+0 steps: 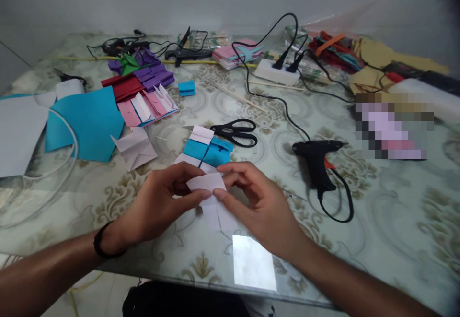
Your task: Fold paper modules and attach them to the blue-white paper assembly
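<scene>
While we hold the small white paper (206, 181) above the near part of the table (273, 173), our 2 thumbs lie on its near edge, tips almost meeting. Our left hand (154, 204) has its grip pinching the left side, fingers behind the sheet, and our right hand (268, 209) has its grip pinching the right side in the same way. Paper this thin calls for light, even pressure: if we squeeze harder on 1 side, it may skew or wrinkle. We do best to square the edges by eye, then press from the middle outward with both thumbs, so that any crease runs straight. Below our thumbs is a paler, slit shape (212, 215); we cannot tell whether it joins the piece we hold, so we should avoid tugging against it. Just beyond our fingers lie blue folded pieces (208, 151), with the black-handled scissors (239, 131) beside them, so our knuckles should stay low and steady to avoid nudging either. The glue gun (319, 163) rests well off to our right, and we should hold our sleeveless forearm away from its nozzle and cord.
</scene>
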`<state>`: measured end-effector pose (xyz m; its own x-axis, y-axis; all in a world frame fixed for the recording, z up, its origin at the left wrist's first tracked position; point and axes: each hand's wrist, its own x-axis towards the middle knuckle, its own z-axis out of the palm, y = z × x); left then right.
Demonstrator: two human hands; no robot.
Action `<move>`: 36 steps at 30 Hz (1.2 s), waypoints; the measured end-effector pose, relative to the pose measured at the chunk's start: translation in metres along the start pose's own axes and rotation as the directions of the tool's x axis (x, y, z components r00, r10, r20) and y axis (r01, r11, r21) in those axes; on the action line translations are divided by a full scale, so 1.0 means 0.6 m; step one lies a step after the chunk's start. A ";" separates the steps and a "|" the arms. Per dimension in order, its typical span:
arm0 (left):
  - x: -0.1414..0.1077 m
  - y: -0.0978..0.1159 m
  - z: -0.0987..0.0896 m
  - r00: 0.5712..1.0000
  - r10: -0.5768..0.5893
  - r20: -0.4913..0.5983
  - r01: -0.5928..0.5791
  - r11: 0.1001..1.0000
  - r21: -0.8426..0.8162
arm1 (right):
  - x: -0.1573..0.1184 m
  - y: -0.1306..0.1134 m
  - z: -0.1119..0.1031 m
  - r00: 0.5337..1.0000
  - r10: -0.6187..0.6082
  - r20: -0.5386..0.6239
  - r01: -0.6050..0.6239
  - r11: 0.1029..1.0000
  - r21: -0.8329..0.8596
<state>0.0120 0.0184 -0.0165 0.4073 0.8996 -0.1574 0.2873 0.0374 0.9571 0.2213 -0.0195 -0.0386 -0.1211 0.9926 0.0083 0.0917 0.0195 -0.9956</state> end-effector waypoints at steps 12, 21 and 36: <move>0.000 -0.002 -0.001 0.997 -0.052 0.048 0.049 0.997 0.057 | 0.003 -0.009 0.007 0.988 -0.156 -0.004 0.146 0.935 -0.324; -0.009 0.014 0.004 0.999 0.040 0.002 -0.040 0.993 0.108 | -0.003 -0.010 0.007 0.910 -0.414 0.015 0.393 0.851 -0.347; 0.004 0.005 -0.005 0.966 -0.122 0.229 0.109 0.992 0.066 | 0.006 -0.016 -0.002 0.987 -0.073 0.146 0.096 0.983 -0.158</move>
<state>0.0113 0.0221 -0.0131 0.5569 0.7648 -0.3241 0.3863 0.1069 0.9162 0.2211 -0.0159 -0.0288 -0.2703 0.9604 0.0677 0.2346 0.1339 -0.9628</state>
